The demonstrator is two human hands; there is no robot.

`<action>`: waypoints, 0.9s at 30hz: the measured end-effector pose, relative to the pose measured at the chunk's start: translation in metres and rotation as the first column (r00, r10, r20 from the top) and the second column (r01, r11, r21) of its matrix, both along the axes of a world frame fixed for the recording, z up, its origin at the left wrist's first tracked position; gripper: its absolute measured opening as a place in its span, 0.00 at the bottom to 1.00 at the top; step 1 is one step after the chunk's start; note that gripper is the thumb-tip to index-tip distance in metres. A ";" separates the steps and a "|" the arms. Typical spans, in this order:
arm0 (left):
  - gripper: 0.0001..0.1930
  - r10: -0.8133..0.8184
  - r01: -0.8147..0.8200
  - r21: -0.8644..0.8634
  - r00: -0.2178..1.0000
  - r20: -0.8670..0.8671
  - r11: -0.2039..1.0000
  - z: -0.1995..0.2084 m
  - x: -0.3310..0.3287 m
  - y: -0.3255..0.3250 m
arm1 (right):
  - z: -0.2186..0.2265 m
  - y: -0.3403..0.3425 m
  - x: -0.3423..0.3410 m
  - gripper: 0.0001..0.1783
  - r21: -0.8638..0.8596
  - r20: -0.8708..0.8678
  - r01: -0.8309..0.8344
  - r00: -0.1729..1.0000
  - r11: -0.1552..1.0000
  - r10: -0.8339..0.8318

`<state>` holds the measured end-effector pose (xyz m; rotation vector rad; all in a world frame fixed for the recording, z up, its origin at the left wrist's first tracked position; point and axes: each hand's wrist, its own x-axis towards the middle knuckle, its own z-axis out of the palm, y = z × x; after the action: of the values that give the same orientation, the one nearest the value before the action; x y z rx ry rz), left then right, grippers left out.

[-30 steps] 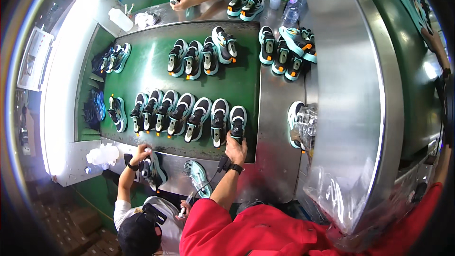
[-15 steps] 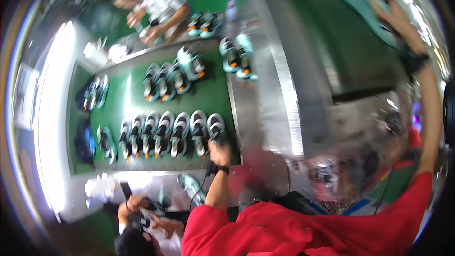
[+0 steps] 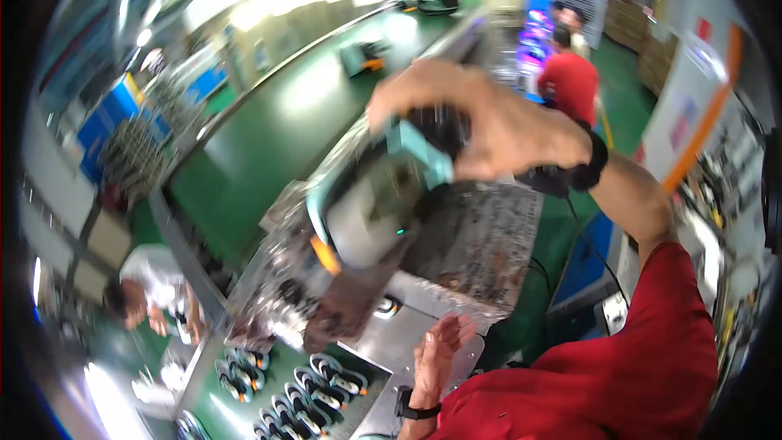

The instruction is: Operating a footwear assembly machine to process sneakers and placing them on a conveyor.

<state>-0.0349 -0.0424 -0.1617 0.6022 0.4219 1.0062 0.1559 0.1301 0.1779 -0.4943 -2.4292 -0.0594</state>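
My right hand [image 3: 497, 126] is raised in front of me, wrapped around a sneaker [image 3: 368, 224] from above. The sneaker has a teal sole edge, a pale toe and an orange patch; motion blurs it. Lower down, my left hand [image 3: 440, 352] holds nothing, its fingers apart over the metal bench [image 3: 391, 346]. Part of another shoe [image 3: 388, 306] shows on that bench, just left of this hand. Several sneakers [image 3: 305, 403] stand in rows on the green tabletop [image 3: 232, 407] at the lower left.
A long green conveyor [image 3: 252, 126] runs away ahead, with a teal and orange shoe [image 3: 360, 57] farther along it. Clear film [image 3: 281, 310] covers a surface between conveyor and bench. A person in white [image 3: 159, 289] sits at left; a person in red [image 3: 570, 77] stands beyond.
The view has swung right. My left hand has left the shoe at the row's end and is empty. A sneaker in my right hand is now close in front of me.
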 end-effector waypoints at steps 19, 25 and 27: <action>0.30 -0.655 0.786 0.360 0.618 -0.433 0.503 0.103 0.404 -0.264 | -0.229 -0.592 0.264 0.44 -0.843 -0.535 0.363 -0.501 0.396 -0.680; 0.39 -0.795 0.953 0.302 0.207 -0.570 0.032 0.070 0.512 -0.370 | -0.280 -0.735 0.297 0.31 -0.862 -0.482 0.409 -0.844 0.299 -0.235; 0.40 -0.736 0.971 0.233 0.192 -0.649 0.048 0.033 0.577 -0.384 | -0.285 -0.768 0.299 0.31 -0.867 -0.490 0.462 -0.857 0.187 -0.159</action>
<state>0.5417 -0.4264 -0.1283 1.4686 -0.0855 -0.3340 0.4546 -0.6382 -0.1075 -1.3319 0.2819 -0.3664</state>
